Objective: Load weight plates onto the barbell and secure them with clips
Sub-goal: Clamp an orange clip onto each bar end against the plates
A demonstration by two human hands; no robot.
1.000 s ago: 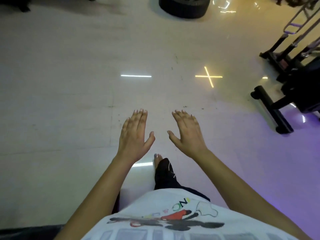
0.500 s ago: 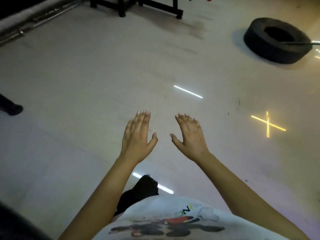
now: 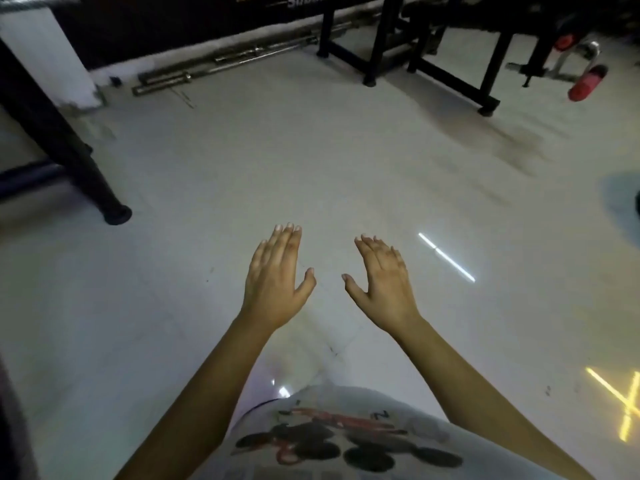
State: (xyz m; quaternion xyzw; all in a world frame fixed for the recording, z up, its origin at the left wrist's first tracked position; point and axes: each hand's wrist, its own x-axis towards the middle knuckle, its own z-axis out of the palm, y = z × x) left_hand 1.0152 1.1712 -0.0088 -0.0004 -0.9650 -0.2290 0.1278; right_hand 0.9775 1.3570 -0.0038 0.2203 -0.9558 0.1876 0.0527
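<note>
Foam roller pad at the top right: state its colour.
Red, on the roller pad in the head view, beside a chrome frame.

Wall lettering point(image 3: 306, 0) edge-cut; tyre point(image 3: 637, 202) too

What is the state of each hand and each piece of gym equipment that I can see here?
Left hand: open, palm down, holds nothing.
Right hand: open, palm down, holds nothing.
Long steel barbells: lying on the floor along the wall, no plates visible on them.
Black metal rack frame: standing on the floor.
Red foam roller pad: attached to a chrome machine, off the floor.
</note>
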